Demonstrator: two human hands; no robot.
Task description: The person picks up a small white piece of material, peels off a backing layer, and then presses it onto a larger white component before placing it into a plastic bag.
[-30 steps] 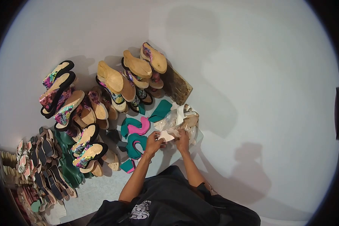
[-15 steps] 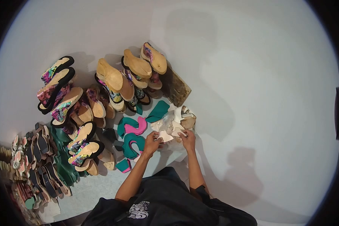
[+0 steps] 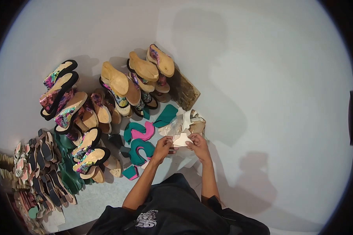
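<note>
Two flat, cream-coloured cut pieces (image 3: 182, 140) overlap between my hands, their edges curved. My left hand (image 3: 163, 149) pinches them at the left end, fingers closed. At the right end, the thumb and fingers of my right hand (image 3: 199, 147) grip the cream material. Just beyond the hands lies a clear plastic bag (image 3: 172, 127), with a white curved band (image 3: 187, 119) beside it. Teal cut pieces (image 3: 138, 152) and a pink curved piece (image 3: 143, 132) lie left of my left hand.
Shoe lasts with patterned uppers (image 3: 115, 78) stand crowded along the wall. Dark soles (image 3: 51, 186) and green soles (image 3: 68, 168) are stacked at the left of the table (image 3: 94, 199). A worn wooden board (image 3: 186, 92) leans behind the bag.
My hands have come together, so the two cream pieces, apart before, now overlap. My right hand has turned and shifted slightly right and down.
</note>
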